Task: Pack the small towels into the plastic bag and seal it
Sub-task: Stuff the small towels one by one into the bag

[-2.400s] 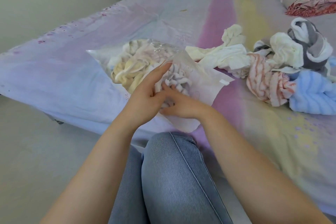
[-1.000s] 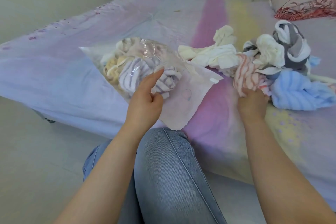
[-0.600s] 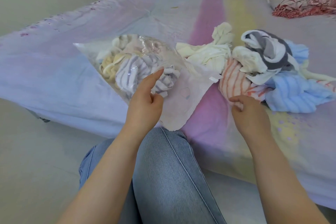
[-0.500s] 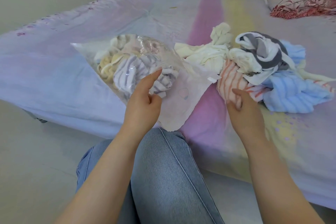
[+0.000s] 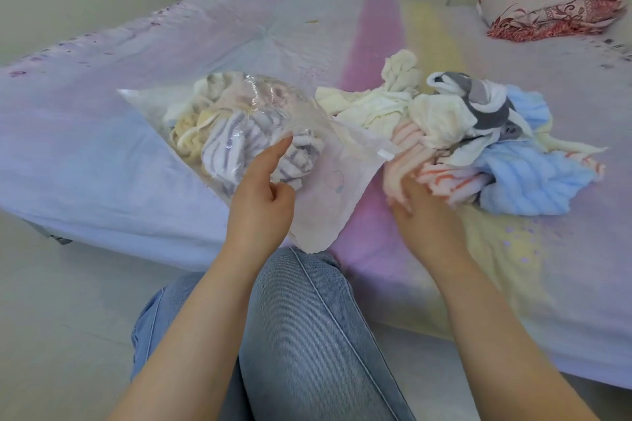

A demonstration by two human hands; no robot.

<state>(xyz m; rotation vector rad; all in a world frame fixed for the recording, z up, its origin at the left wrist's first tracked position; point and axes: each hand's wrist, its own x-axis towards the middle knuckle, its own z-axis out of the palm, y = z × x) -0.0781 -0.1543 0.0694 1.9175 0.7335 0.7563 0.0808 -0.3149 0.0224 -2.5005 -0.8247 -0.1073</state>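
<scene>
Bed: left hand grips bag; right hand on striped towel.

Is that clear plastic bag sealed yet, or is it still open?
Open. The clear plastic bag's mouth lies loose toward the person, the left hand holds its edge, and a grey-striped towel sits at the opening.

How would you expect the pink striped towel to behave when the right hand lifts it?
The pink striped towel lies crumpled, so it will probably droop limply. It looks light. It overlaps the blue towel, so lifting may drag that along.
</scene>
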